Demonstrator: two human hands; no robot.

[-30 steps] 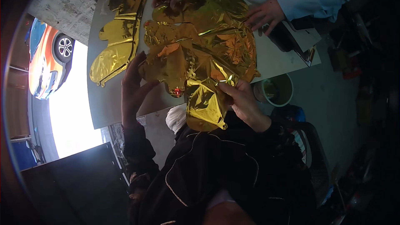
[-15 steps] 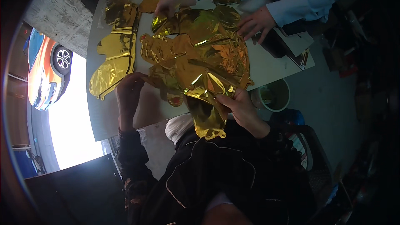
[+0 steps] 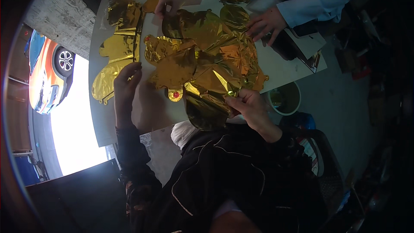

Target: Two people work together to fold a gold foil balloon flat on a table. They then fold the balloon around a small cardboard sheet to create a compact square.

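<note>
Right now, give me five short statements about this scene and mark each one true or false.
1. Gold foil lies on the table. True.
2. The left hand is farther from the pale bucket than the right hand. True.
3. The right hand is empty. False: it pinches the gold foil.
4. The pale bucket stands on top of the table. False: it is off the table, past the edge.
5. The co-worker's sleeves are light blue. True.

The right hand (image 3: 251, 107) covers part of the gold foil balloon (image 3: 207, 113), and the top edge crops the co-worker's pale-blue sleeves (image 3: 312, 12).
</note>
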